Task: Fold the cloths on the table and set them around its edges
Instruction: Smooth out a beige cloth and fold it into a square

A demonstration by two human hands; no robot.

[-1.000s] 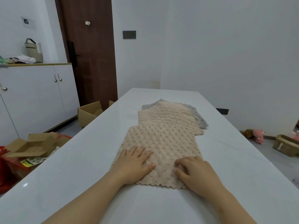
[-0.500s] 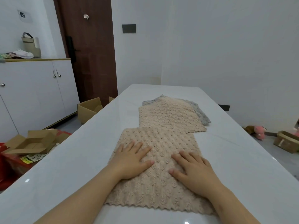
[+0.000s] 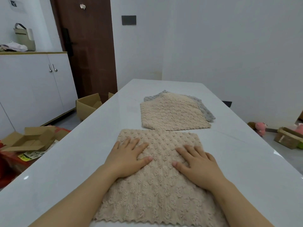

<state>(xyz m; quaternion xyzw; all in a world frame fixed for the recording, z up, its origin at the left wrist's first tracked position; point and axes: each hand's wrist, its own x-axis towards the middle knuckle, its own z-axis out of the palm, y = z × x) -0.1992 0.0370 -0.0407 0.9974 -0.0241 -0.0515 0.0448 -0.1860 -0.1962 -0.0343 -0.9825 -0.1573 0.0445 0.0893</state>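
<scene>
I see the nearest beige cloth [image 3: 157,185] lying flat and unfolded at the near edge of the tabletop, its scalloped hem running along that edge. Both hands are on it. The left hand [image 3: 129,158] lies palm down on the cloth's left half, fingers straight and slightly spread, gripping nothing. The right hand [image 3: 198,167] lies the same way on the right half, fingers flat and a little apart, thumb pointing inward toward the other thumb.

Just beyond the cloth's far edge, a second beige cloth [image 3: 172,115] lies toward the middle of the tabletop. It touches or slightly overlaps the near one; I cannot tell which. It rests on top of a grey cloth [image 3: 205,110], which shows only along the far and right sides.

The table [image 3: 82,153] is long, white and glossy, and its far end meets the corner of plain white walls. A dark plate [image 3: 128,20] is fixed to the wall beside a brown door [image 3: 86,46].

Left of the table stands a white cabinet [image 3: 32,87] with a bag [image 3: 24,36] on top. On the floor below are an open cardboard box [image 3: 86,107] near the door and flattened cardboard [image 3: 27,141] closer in. On the floor to the right lie a pink plush toy [image 3: 260,127] and a wooden box [image 3: 287,138].
</scene>
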